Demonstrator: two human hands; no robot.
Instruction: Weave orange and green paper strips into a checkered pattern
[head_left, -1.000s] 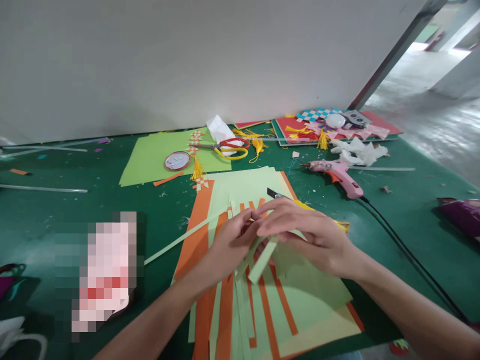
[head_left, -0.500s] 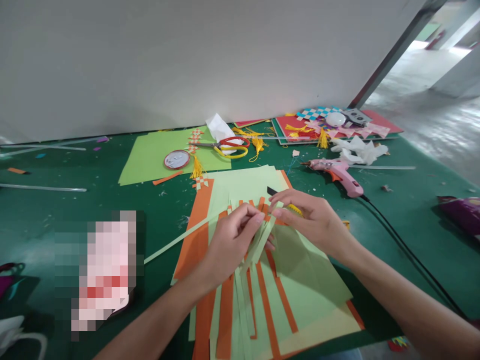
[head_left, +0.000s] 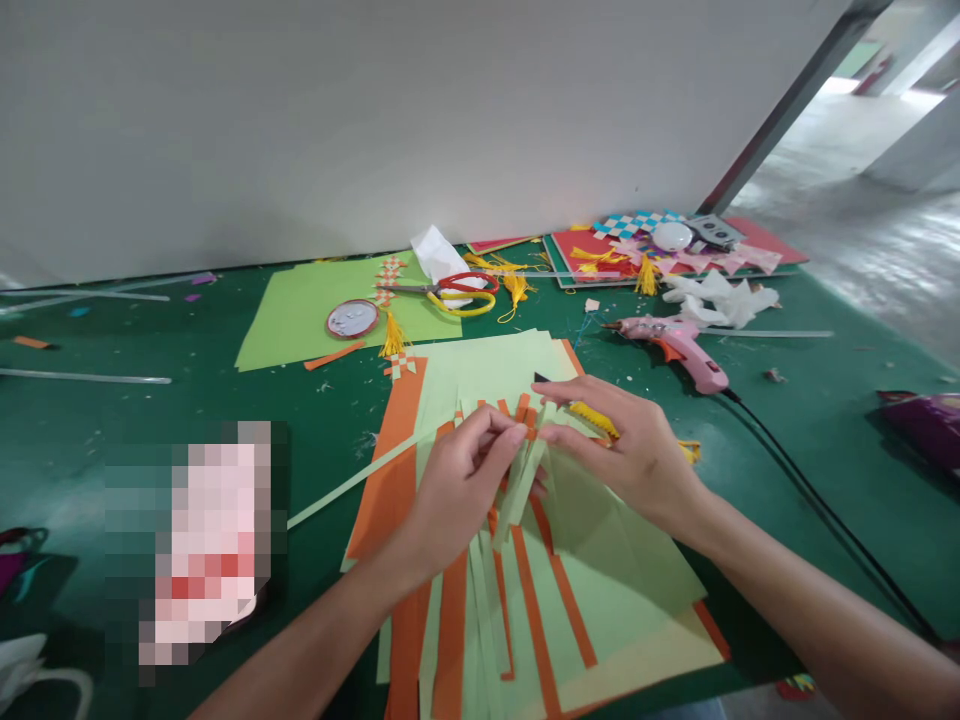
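Green strips [head_left: 525, 478] — lengthwise toward the viewer, slightly leftward — pinched in left hand [head_left: 480, 470].

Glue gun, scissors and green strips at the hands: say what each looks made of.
Glue gun: probably molded plastic, smooth pink with a soft shine.
Scissors: gray blades look like metal; glossy red and yellow handles, likely plastic.
Green strips: seemingly matte paper or thin card, flat with straight cut edges.
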